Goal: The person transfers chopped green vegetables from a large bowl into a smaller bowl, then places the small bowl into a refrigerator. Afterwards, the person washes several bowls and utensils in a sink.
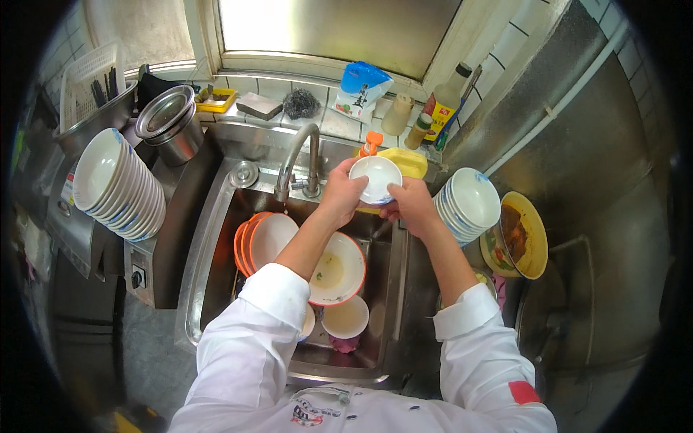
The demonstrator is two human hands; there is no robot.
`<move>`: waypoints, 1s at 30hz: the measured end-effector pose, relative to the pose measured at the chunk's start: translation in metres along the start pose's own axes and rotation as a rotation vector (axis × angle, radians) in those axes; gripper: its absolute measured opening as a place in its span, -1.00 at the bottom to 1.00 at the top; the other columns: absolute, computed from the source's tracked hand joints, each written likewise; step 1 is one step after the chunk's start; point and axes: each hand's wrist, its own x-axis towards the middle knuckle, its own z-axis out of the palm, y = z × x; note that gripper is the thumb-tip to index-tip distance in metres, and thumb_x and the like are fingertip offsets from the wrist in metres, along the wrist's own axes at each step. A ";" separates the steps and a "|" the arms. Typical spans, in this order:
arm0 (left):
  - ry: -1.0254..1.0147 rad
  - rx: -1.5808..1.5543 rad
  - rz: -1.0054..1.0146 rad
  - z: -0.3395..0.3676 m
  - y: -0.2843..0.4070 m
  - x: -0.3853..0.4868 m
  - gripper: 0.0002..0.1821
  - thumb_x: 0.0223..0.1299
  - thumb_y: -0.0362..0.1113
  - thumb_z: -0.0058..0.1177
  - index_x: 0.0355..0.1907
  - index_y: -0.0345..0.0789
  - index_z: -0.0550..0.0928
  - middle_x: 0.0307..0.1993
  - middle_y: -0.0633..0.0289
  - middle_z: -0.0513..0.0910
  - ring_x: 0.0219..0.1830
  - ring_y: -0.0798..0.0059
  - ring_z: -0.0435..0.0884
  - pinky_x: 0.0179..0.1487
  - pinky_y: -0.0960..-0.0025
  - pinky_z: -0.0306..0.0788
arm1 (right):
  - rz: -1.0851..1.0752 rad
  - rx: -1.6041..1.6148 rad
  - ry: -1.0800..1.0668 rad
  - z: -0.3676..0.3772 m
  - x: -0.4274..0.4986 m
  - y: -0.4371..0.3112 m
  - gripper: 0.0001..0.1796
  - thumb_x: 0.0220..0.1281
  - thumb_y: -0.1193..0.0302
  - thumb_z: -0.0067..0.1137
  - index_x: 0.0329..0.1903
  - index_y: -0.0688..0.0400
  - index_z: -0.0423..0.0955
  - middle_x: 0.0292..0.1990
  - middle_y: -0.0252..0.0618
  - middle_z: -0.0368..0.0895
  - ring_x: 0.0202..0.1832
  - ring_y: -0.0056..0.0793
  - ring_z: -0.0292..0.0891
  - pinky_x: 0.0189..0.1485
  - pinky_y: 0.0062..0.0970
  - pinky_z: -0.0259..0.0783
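Note:
Both my left hand (344, 190) and my right hand (412, 204) grip a small white bowl (376, 176), thumbs over its rim, above the back right of the steel sink (391, 303). Behind the bowl are an orange pump top (371, 143) and a yellow container (403, 162). Orange-rimmed bowls (273, 238) lean together in the sink, left of a larger orange-rimmed bowl (346, 268) with cloudy liquid. Nearer me sits a white bowl (346, 318) beside a pink cloth (345, 344). My left forearm hides part of the sink.
The curved faucet (299, 157) stands at the sink's back edge. Tilted stacks of white bowls are at left (116, 184) and right (468, 203). A yellow bucket (533, 249) with food scraps stands far right. Bottles (444, 103), a steel-wool scrubber (301, 103) and a sponge (260, 106) line the tiled ledge.

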 end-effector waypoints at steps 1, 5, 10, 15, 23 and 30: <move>0.038 0.284 0.103 -0.004 -0.005 0.001 -0.70 0.09 -0.49 0.00 -0.06 -0.40 0.50 -0.25 0.09 0.60 -0.32 0.37 0.63 -0.30 0.32 0.57 | -0.034 0.034 -0.026 0.002 -0.004 0.007 -0.79 0.10 0.48 -0.15 -0.35 0.33 0.46 -0.61 -0.21 0.52 -0.65 -0.49 0.46 -0.62 -0.43 0.38; -0.057 0.914 0.438 -0.041 -0.022 0.000 -0.81 0.09 -0.32 0.14 -0.50 -0.43 0.57 -0.65 0.33 0.50 -0.59 0.64 0.35 -0.50 0.42 0.31 | -0.198 -0.052 -0.171 -0.002 -0.022 0.049 -0.78 -0.01 0.53 -0.22 -0.42 0.31 0.47 -0.65 -0.24 0.49 -0.72 -0.53 0.41 -0.70 -0.50 0.33; -0.073 1.204 0.099 -0.075 -0.046 -0.033 -0.66 0.20 -0.21 0.01 -0.59 -0.42 0.49 -0.73 0.31 0.34 -0.60 0.62 0.26 -0.54 0.34 0.17 | -0.900 -1.107 -0.042 0.028 -0.033 0.120 -0.69 -0.52 0.18 0.37 -0.77 0.14 0.53 -0.68 -0.14 0.48 -0.58 -0.16 0.39 -0.43 -0.27 0.36; -0.105 0.585 -0.093 -0.060 -0.070 -0.094 -0.73 0.30 -0.39 -0.12 -0.01 -0.45 0.49 -0.21 0.20 0.60 -0.25 0.56 0.57 -0.20 0.53 0.45 | -0.114 -0.381 0.033 0.042 -0.071 0.129 -0.76 -0.36 0.50 0.31 -0.54 0.36 0.49 -0.47 0.22 0.54 -0.36 0.03 0.57 -0.27 -0.21 0.47; -0.307 1.484 -0.065 -0.022 -0.071 -0.105 -0.82 0.26 -0.36 -0.08 -0.30 -0.41 0.58 -0.36 0.15 0.63 -0.38 0.44 0.53 -0.28 0.37 0.41 | -0.150 0.036 0.043 0.014 -0.130 0.146 -0.76 -0.20 0.63 0.03 -0.35 0.27 0.54 -0.35 0.02 0.63 -0.27 -0.21 0.59 -0.17 -0.20 0.46; -0.521 1.081 -0.094 -0.009 -0.073 -0.116 -0.76 0.29 -0.25 -0.05 -0.40 -0.39 0.54 -0.60 0.24 0.46 -0.51 0.59 0.37 -0.44 0.42 0.31 | 0.032 0.057 -0.256 -0.041 -0.146 0.112 -0.85 -0.01 0.66 -0.23 -0.45 0.50 0.34 -0.66 0.04 0.45 -0.71 -0.23 0.51 -0.68 -0.32 0.41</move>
